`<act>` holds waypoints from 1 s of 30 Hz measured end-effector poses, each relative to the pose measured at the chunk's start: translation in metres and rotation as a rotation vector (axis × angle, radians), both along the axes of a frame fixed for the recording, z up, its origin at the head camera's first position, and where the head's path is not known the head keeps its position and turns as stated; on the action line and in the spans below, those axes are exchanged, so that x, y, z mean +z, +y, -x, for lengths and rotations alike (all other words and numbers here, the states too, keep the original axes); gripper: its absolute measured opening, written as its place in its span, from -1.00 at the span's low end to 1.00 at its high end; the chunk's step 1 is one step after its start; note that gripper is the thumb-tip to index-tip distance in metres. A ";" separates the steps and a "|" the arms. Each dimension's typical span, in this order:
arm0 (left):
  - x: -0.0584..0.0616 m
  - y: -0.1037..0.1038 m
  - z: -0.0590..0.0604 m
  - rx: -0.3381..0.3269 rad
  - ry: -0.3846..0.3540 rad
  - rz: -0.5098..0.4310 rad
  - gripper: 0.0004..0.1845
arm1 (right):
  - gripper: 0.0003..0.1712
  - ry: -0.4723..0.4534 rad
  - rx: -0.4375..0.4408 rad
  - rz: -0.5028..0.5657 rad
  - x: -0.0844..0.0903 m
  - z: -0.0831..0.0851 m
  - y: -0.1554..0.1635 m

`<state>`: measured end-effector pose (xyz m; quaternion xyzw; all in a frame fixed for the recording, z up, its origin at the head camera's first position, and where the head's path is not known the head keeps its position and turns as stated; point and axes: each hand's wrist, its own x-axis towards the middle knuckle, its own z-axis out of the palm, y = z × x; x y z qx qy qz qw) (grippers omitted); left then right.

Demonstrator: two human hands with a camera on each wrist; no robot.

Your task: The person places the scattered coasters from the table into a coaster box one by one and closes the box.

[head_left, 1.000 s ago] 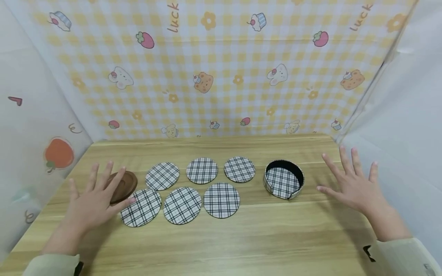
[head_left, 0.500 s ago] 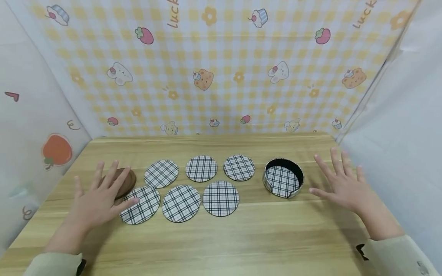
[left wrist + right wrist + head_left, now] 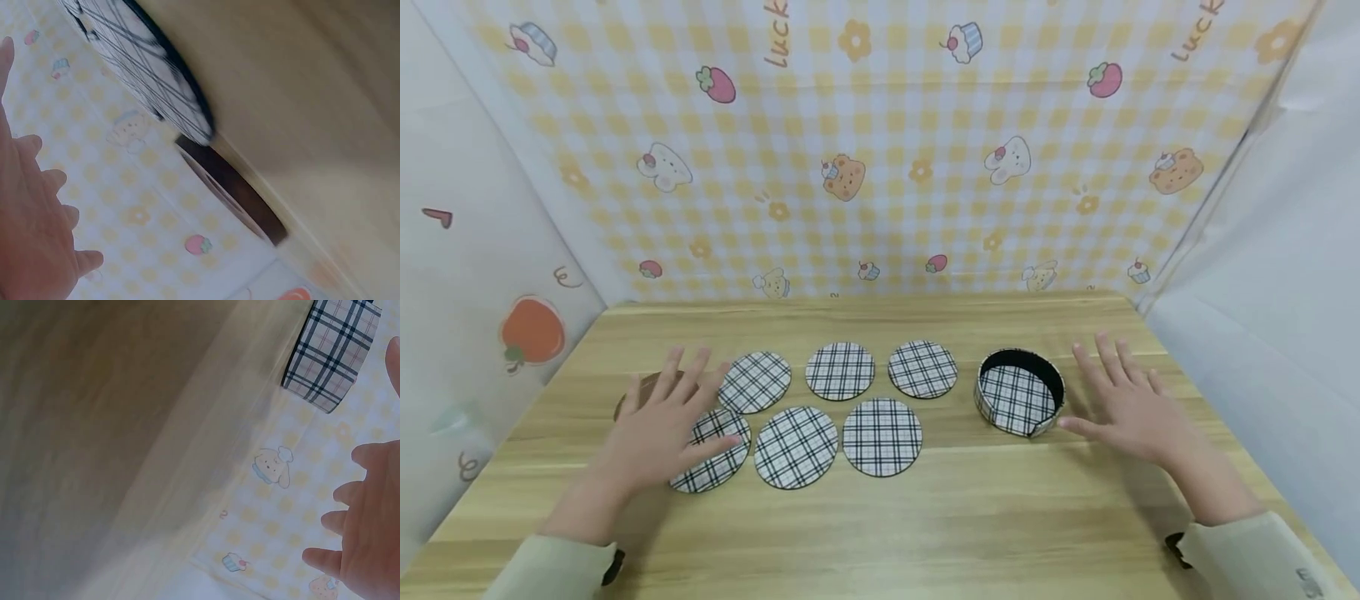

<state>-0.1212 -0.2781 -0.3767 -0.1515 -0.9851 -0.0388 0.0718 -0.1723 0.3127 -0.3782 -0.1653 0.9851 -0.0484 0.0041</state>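
1. Plaid coasters (image 3: 838,371), six, laid flat in two rows across the worktop (image 3: 925,517), apart enough to be picked singly.
2. Left hand (image 3: 658,433) spread, fingers straight, gripping nothing; hovering over the nearest coaster (image 3: 718,457) and partly hiding a brown wooden disc (image 3: 632,393) just behind.
3. Right hand (image 3: 1131,412) likewise flat and empty, thumb tip just beside the round plaid holder (image 3: 1021,392), apparently not touching.
4. Holder upright, open top, one coaster seemingly inside.

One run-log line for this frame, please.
left hand open over brown wooden disc | right hand open beside round plaid holder | plaid coasters untouched
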 end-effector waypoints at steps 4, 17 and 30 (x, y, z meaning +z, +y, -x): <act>-0.003 0.013 0.003 -0.047 0.005 -0.012 0.07 | 0.27 -0.013 0.014 0.004 -0.002 0.001 -0.004; -0.004 0.051 0.018 -0.150 -0.060 0.005 0.04 | 0.28 -0.036 0.087 0.036 -0.001 0.007 -0.020; -0.004 0.090 0.025 -0.313 -0.103 -0.058 -0.01 | 0.31 -0.121 0.127 0.125 -0.001 0.011 -0.024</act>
